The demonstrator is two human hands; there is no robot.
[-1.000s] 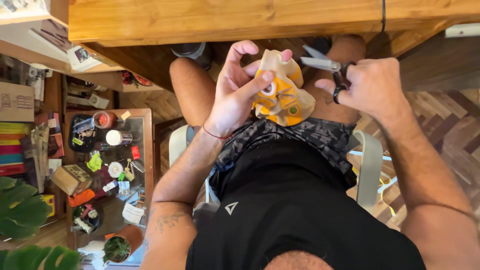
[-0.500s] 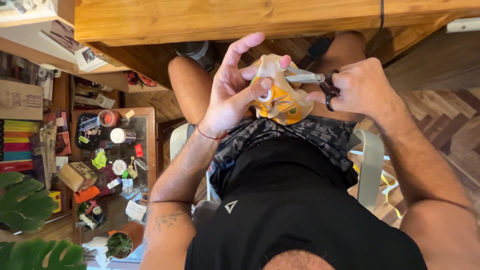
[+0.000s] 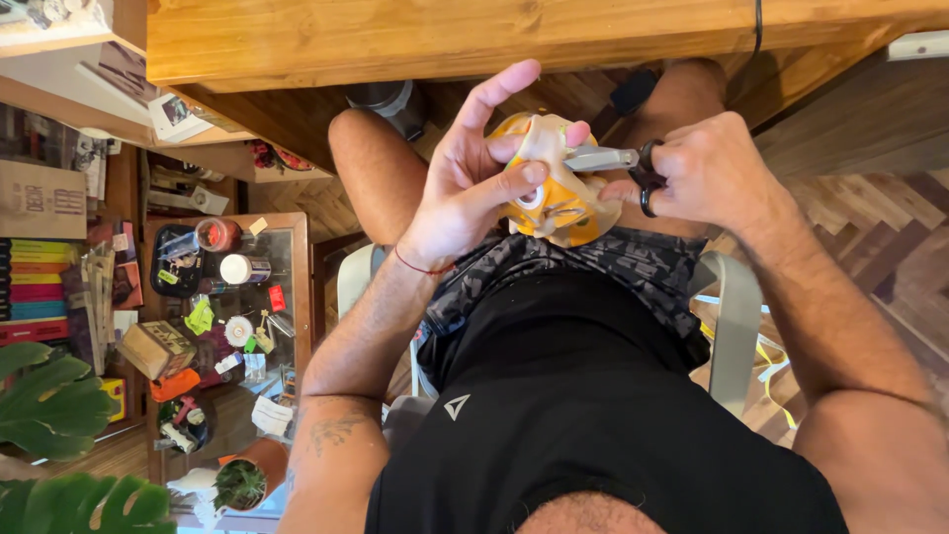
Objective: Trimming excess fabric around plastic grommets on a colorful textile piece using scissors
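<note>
My left hand (image 3: pixel 473 183) grips a yellow toy figure in clear plastic wrapping (image 3: pixel 554 193) above my lap, thumb and fingers pinching its top edge. In my right hand (image 3: pixel 707 173) is a pair of black-handled scissors (image 3: pixel 618 163); the metal blades point left and meet the wrapping's upper edge. Both hands are in front of the wooden desk (image 3: pixel 494 40), over my bare knees.
A small glass-topped side table (image 3: pixel 287 297) at my left carries several small jars and trinkets. Bookshelves (image 3: pixel 49 267) and leafy plants (image 3: pixel 59 415) stand further left. A potted cactus (image 3: pixel 242 480) sits below. A chair armrest (image 3: pixel 736 326) is on my right, over parquet floor.
The scissors have moved left from beside the package until their blades reach its top edge. My left hand has shifted its grip, index finger stretched upward.
</note>
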